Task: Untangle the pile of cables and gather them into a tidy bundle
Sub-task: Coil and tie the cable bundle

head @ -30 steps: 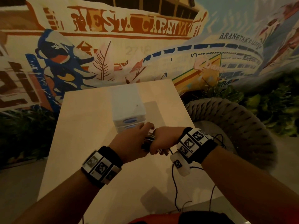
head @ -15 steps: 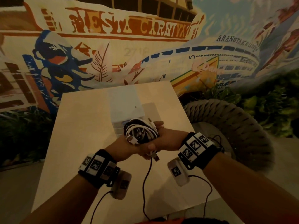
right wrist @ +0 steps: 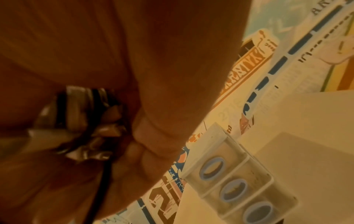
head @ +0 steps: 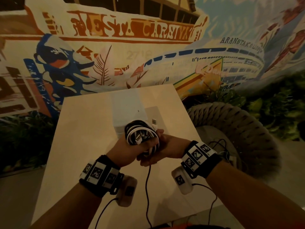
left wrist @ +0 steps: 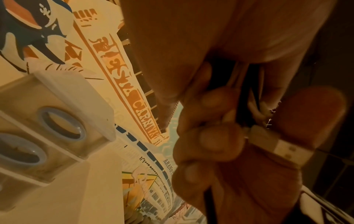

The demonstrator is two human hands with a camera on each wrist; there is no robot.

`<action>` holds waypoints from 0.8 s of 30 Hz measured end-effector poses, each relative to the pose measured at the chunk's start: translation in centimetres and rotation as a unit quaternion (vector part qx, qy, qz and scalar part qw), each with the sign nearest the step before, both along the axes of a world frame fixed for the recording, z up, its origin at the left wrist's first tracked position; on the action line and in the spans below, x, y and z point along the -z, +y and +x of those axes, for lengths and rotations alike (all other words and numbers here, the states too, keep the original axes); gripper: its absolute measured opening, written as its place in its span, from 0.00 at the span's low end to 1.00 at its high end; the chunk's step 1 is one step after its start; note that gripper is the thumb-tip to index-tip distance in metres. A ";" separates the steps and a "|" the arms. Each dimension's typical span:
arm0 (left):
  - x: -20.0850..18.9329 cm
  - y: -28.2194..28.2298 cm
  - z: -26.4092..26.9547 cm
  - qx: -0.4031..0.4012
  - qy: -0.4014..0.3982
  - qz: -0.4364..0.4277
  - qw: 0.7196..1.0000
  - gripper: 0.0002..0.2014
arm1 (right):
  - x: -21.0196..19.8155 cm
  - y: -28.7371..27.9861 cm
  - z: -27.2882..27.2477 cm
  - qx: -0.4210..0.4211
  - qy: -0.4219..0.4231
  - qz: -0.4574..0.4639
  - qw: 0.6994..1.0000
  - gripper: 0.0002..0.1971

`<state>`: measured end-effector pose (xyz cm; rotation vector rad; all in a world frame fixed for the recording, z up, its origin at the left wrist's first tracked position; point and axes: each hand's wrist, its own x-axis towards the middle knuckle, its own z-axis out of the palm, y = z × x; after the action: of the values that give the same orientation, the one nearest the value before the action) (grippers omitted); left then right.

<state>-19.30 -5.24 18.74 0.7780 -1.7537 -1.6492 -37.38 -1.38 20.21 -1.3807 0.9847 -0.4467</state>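
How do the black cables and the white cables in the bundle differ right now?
The black cables wrap the outside of the coil, while the white cables loop mostly inside it. One black cable trails loose below the hands toward the person; the white cables show no such tail, only a USB plug sticking up. Both are held in the same bundle by the left hand and right hand.

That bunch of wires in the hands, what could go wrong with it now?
The cable bundle has nothing tying it; only the left hand and right hand grip it, so loosening the fingers might let the coils spring apart. One black cable end hangs down loose and could snag. The USB plug sticking out might catch too.
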 end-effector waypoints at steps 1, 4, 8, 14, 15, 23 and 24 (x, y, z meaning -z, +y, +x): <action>-0.1 0.0 0.0 -0.004 -0.002 -0.005 1.000 0.17 | 0.1 0.0 0.1 0.001 -0.001 -0.008 1.000 0.14; -0.2 0.2 -0.3 -0.040 0.011 -0.007 0.999 0.17 | 0.6 -0.1 0.6 0.006 -0.007 -0.034 0.999 0.13; -0.9 0.1 0.0 -0.096 0.024 -0.059 0.993 0.15 | 1.6 0.0 0.4 0.034 -0.048 0.024 0.998 0.11; -2.6 -0.9 1.1 -0.071 0.025 -0.135 0.988 0.03 | 3.0 0.6 -1.0 0.042 0.010 0.082 0.996 0.08; -2.7 -1.1 1.4 -0.064 -0.016 -0.159 0.985 0.03 | 3.3 0.5 -1.2 0.050 0.020 0.092 0.994 0.08; -0.8 -1.8 0.7 0.113 -0.408 -0.388 0.819 0.30 | 3.2 -0.3 -1.4 0.149 -0.016 0.189 0.970 0.22; -0.4 -1.9 0.6 0.120 -0.432 -0.392 0.803 0.32 | 3.2 -0.4 -1.5 0.162 -0.023 0.205 0.965 0.25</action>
<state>-18.70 -7.11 19.10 0.9640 -2.9596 -0.4707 -38.87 -1.77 17.00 -0.8364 1.1945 -0.4826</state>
